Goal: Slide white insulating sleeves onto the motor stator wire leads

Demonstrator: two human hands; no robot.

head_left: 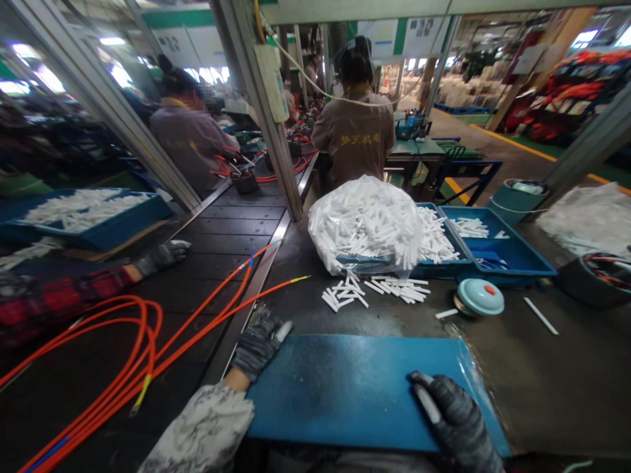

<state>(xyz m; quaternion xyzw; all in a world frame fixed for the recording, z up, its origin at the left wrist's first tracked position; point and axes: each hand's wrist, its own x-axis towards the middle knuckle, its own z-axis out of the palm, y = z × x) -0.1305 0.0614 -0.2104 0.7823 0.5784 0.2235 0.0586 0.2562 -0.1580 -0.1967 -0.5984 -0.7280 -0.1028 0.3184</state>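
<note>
At the left edge of a blue mat (345,387) rests my left hand (260,347), in a dark striped glove with a pale thumb tip. Its fingers lie loosely and nothing shows in them. My right hand (451,412), gloved alike, lies on the right part of the mat, fingers loosely extended and no object visible in it. Orange cables (197,333) with yellow and blue bands run over the slatted conveyor (227,226), left of my left hand. Loose white tubes (401,289) lie beyond the mat, before a plastic bag full of tubes (367,223).
Blue trays (525,263) with white tubes stand behind. A round light-blue container (480,297) sits beyond the mat. Another person's gloved hand (160,258) is across the conveyor. Two people work ahead. Metal posts (266,125) rise beside the conveyor.
</note>
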